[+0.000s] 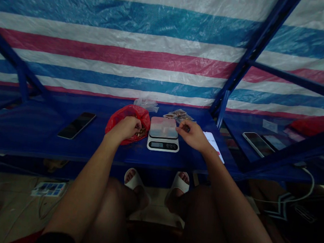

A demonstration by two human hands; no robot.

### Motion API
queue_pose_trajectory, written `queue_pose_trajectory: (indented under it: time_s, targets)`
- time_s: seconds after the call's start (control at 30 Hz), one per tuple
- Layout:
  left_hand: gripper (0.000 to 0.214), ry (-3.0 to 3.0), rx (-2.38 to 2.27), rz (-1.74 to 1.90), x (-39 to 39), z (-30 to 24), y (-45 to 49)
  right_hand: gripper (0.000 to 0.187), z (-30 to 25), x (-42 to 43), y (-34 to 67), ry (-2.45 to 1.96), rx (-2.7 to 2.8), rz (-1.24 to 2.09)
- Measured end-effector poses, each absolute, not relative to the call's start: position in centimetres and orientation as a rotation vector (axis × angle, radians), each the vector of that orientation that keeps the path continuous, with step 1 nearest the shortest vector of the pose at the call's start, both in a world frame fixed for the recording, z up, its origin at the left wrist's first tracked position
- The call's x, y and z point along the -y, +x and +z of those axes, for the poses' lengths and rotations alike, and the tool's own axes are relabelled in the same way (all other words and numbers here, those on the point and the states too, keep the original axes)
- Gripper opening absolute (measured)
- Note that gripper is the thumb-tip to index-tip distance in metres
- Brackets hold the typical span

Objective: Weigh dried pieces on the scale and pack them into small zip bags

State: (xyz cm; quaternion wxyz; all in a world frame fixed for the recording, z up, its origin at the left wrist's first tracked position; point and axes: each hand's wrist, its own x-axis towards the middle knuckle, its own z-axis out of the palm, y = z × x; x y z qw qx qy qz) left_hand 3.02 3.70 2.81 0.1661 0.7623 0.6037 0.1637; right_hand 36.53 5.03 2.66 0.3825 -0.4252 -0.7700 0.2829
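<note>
My left hand (124, 128) is curled at the mouth of a red plastic bag (139, 115), gripping its edge. Small brown pieces (141, 132) show in the bag's opening, just beyond my fingers. My right hand (192, 135) hangs beside the right edge of a white digital kitchen scale (162, 144), pinching a small dark item (186, 128). The scale's top platform reflects pink and pale light, and nothing visible rests on it.
A black smartphone (76, 125) lies on the blue shelf (39, 144) left of the bag. Behind the scale are small packets (179, 114) and a clear plastic bag (146, 104). A white card (214, 145) lies under my right wrist. Blue metal struts rise at both sides.
</note>
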Motion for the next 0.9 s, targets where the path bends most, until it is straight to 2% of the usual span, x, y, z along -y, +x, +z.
queue_pose_trajectory:
  time_s: [0.17, 0.37, 0.5, 0.6, 0.73, 0.9]
  targets:
    - [0.025, 2.164, -1.745, 0.451, -3.3, 3.2, 2.8, 0.024, 2.8, -5.1, 36.5, -1.061, 1.85, 0.746]
    - [0.029, 2.189, -1.773, 0.551, -3.2, 2.7, 2.6, 0.008, 4.6, -2.1, 33.1, -0.947, 2.054, 0.605]
    - [0.025, 2.188, -1.754, 0.607, -2.7, 2.7, 2.1, 0.019, 4.8, -0.1, 28.7, -0.776, 2.361, 0.544]
    - [0.027, 2.228, -1.787, 0.545, -2.0, 3.2, 1.4, 0.025, 4.8, -0.5, 26.2, -0.756, 2.56, 0.353]
    - [0.032, 2.202, -1.896, 0.506, -1.1, 3.5, 0.7, 0.019, 5.5, -1.8, 23.7, -0.748, 2.865, 0.034]
    - [0.03, 2.166, -1.889, 0.576, -1.2, 3.4, 0.1, 0.027, 7.0, -2.2, 21.3, -0.783, 3.029, -0.132]
